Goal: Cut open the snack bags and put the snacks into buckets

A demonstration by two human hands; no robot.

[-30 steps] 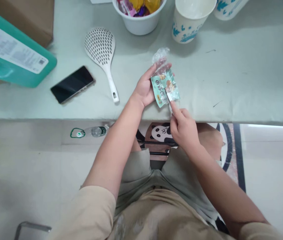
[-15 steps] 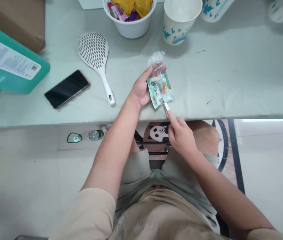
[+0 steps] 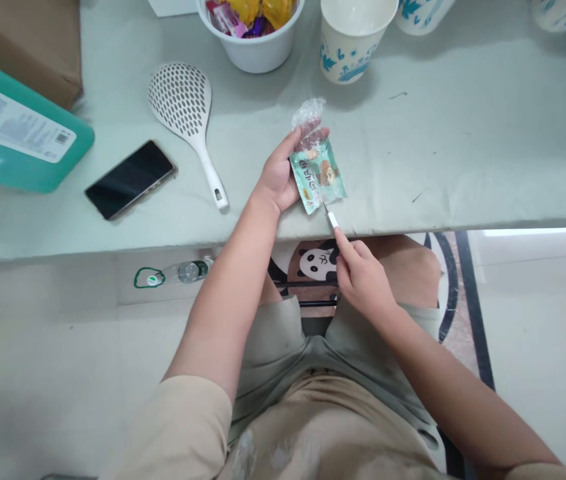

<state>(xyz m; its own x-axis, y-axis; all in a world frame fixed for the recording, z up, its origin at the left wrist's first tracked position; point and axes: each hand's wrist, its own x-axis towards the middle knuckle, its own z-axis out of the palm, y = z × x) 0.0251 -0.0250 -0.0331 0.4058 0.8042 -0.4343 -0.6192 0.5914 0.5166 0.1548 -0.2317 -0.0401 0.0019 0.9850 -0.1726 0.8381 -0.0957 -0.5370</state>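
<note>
Risk of a jab
Mid-frame, the left hand [image 3: 283, 175] clutched the green packet [image 3: 330, 181]; the right hand [image 3: 364, 273], lower, clasped a white-handled tool [image 3: 332, 219], whose tip could have skidded if the packet buckled.

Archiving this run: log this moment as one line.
left hand: holds green packet, clear plastic | right hand: holds thin white tool, tip near packet, contact unclear | table: phone, slotted spoon, white tub, paper cups
</note>
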